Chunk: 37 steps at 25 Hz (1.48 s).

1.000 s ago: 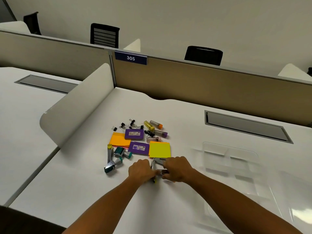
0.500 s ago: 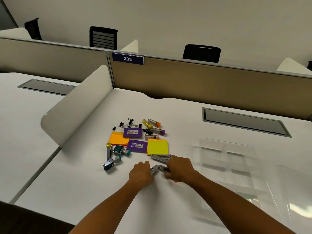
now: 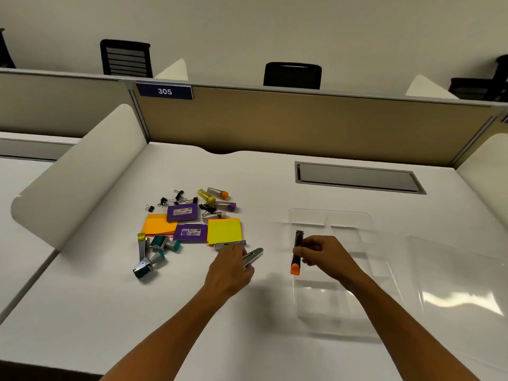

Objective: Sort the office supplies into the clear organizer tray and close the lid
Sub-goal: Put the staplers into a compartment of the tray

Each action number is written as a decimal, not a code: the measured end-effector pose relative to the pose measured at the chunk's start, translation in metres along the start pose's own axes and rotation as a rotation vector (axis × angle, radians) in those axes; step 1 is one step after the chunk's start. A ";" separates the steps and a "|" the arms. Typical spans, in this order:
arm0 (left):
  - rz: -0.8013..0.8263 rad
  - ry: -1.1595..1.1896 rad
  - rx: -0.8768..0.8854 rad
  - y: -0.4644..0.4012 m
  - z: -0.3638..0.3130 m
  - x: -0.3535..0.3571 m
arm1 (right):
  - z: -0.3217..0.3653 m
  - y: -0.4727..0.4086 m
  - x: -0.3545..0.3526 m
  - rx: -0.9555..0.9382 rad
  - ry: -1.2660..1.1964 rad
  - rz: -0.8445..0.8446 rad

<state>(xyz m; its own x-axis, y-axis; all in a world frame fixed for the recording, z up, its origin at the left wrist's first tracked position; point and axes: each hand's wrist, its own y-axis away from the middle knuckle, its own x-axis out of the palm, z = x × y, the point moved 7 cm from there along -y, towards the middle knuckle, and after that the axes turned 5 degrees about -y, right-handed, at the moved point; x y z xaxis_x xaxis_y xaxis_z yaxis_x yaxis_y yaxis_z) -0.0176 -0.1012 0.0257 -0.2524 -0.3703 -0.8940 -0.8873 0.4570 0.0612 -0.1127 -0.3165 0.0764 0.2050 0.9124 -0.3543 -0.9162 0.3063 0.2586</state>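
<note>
- A heap of supplies lies left of the desk's middle: teal-and-silver staplers, an orange sticky pad, purple boxes, black binder clips, a yellow sticky pad.
- The left hand curls its fingers round a silver stapler, just below the heap.
- The right hand pinches an orange-tipped stapler, held lengthwise over the left edge of the clear organizer tray.
- The tray's clear lid lies open toward the desk's right edge.

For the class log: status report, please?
Right hand holds orange-tipped stapler over clear tray. Left hand grips silver stapler. Nothing blocking.
</note>
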 end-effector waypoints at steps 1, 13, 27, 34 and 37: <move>-0.035 0.010 0.078 0.001 -0.015 -0.003 | -0.005 0.005 -0.014 0.001 -0.016 -0.035; 0.181 -0.132 0.518 0.022 -0.157 0.054 | -0.062 0.077 -0.111 0.062 -0.276 -0.359; 0.355 -0.399 0.538 0.028 -0.169 0.115 | -0.089 0.096 -0.122 0.093 -0.327 -0.383; 0.415 -0.252 0.465 0.027 -0.158 0.118 | -0.090 0.079 -0.098 0.109 -0.209 -0.348; 0.338 -0.163 0.488 0.031 -0.157 0.105 | -0.089 0.070 -0.082 0.108 -0.090 -0.283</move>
<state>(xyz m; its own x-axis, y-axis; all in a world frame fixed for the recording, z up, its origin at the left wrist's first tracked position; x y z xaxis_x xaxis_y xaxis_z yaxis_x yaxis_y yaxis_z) -0.1320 -0.2526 0.0031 -0.3924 -0.0299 -0.9193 -0.4802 0.8591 0.1771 -0.2245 -0.3942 0.0435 0.4807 0.8057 -0.3460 -0.7773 0.5742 0.2571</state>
